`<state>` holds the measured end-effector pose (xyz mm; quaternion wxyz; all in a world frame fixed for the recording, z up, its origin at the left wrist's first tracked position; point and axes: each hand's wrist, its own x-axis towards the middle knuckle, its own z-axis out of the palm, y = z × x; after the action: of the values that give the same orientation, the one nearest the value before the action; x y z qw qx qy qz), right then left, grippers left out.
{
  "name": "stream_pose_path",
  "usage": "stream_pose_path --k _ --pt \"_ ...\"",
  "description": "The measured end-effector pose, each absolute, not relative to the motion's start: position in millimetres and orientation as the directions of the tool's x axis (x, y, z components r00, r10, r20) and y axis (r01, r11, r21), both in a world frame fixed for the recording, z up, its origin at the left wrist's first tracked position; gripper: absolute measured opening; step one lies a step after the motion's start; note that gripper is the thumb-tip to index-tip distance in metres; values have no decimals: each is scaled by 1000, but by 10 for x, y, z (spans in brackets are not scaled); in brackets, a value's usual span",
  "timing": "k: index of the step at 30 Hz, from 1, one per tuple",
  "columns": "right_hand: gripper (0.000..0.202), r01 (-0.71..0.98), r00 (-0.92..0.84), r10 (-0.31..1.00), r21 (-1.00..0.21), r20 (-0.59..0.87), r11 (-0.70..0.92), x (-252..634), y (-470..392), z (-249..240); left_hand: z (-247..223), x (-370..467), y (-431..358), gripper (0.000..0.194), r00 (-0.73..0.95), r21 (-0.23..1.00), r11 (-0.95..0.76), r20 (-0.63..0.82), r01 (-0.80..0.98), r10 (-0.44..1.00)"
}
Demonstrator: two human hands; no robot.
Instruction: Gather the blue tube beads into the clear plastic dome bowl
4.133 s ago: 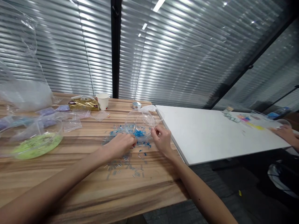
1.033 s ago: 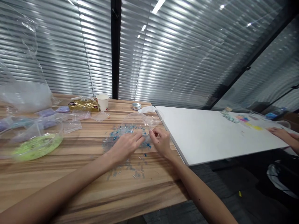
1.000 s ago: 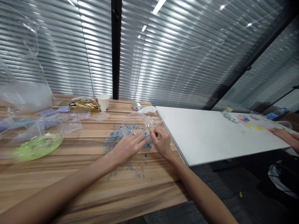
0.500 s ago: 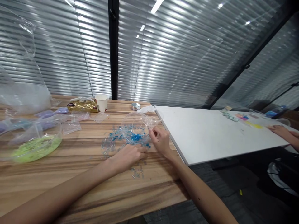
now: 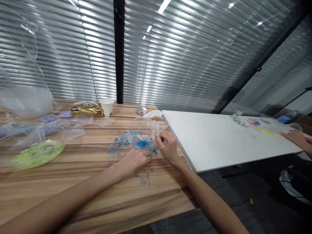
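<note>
A clear round plastic bowl (image 5: 131,125) stands on the wooden table, with small blue tube-like pieces (image 5: 142,143) in and around it. My right hand (image 5: 168,145) pinches its rim on the right side. My left hand (image 5: 138,159) is low over the table just in front of the bowl, fingers curled together and pointing right; whatever they hold, if anything, is hidden. Loose clear tube-like pieces (image 5: 113,152) lie to the left of the bowl, and a few more (image 5: 143,179) lie nearer me, below my left hand.
At left stands a clear tub (image 5: 64,133) with yellow-green material. Behind it are small plastic bags (image 5: 75,132), a gold packet (image 5: 86,110) and a paper cup (image 5: 106,107). A round tin (image 5: 141,111) sits behind the bowl. Another person's hand (image 5: 296,138) rests at the white table (image 5: 209,139).
My left hand has shifted slightly left and curled a little more. My right hand and the bowl stay in place.
</note>
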<state>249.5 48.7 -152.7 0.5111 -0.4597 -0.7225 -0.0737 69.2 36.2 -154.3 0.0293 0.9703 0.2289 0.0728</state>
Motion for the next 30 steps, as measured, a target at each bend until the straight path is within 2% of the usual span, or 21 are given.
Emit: stream_pose_path --k 10,16,21,30 --pt "36 736 -50 593 -372 804 566 2493 496 -1540 -1466 704 349 26 883 40 -894 148 445 446" --pt "36 728 -54 589 -372 806 576 2493 494 -1540 -1370 635 425 36 792 21 -849 350 528 500" --pt "35 721 -87 571 -344 816 602 2487 493 -1535 -1365 573 543 25 699 49 -824 502 565 510" --pt "35 703 -99 575 -352 812 618 2486 474 -1521 -1367 556 583 22 701 73 -836 509 544 500"
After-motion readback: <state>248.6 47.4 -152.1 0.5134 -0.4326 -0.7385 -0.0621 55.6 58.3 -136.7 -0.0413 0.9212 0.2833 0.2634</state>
